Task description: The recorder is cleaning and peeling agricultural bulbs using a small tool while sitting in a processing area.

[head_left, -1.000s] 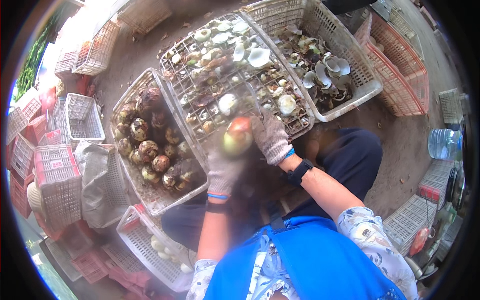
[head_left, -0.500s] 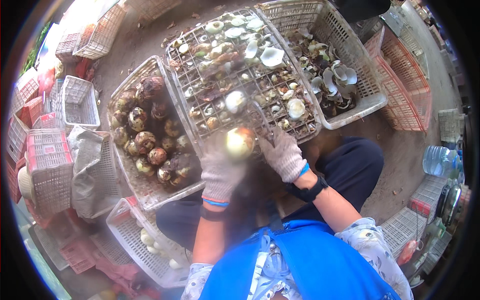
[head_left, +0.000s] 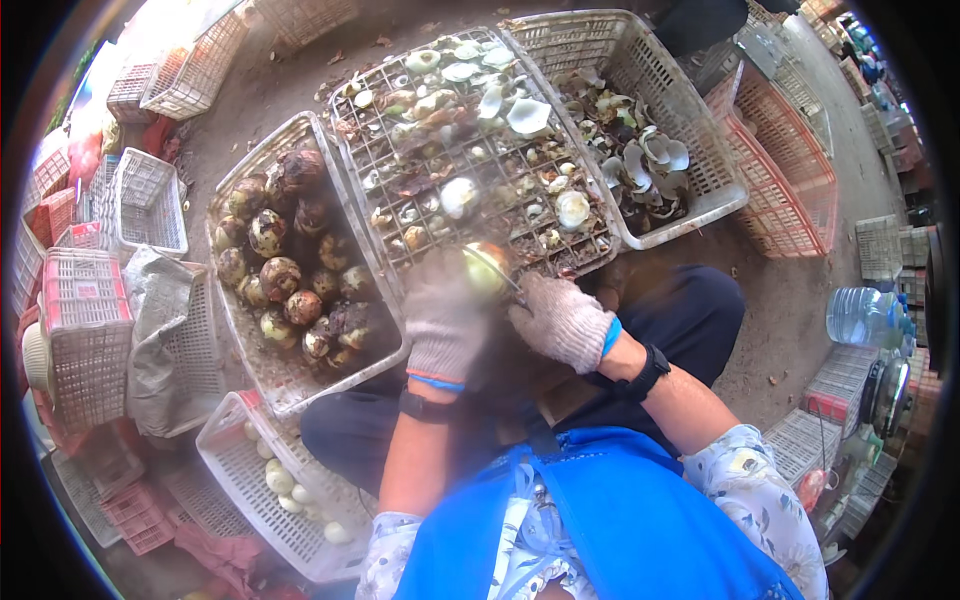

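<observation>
My left hand, in a pale knitted glove, is closed round an onion-like bulb with pale yellow-green sides and a browner top. Gloved as well, my right hand grips a knife, whose thin dark blade lies against the bulb's right side. Its handle is hidden in the fist. Just beyond, a peeled white bulb and a second pale one rest on an upturned grid-bottomed crate, among scattered scales and scraps. Unpeeled brown bulbs fill part of the crate on the left.
A deep crate at the far right holds peelings. Near my left knee, a white crate contains several peeled bulbs. Red crates, stacked crates, a grey sack and a water bottle stand around.
The knife blade now lies across the bulb's right side, and my right hand has turned, its knuckles up. The bulb has tilted in my left hand. The whole view has shifted slightly.
</observation>
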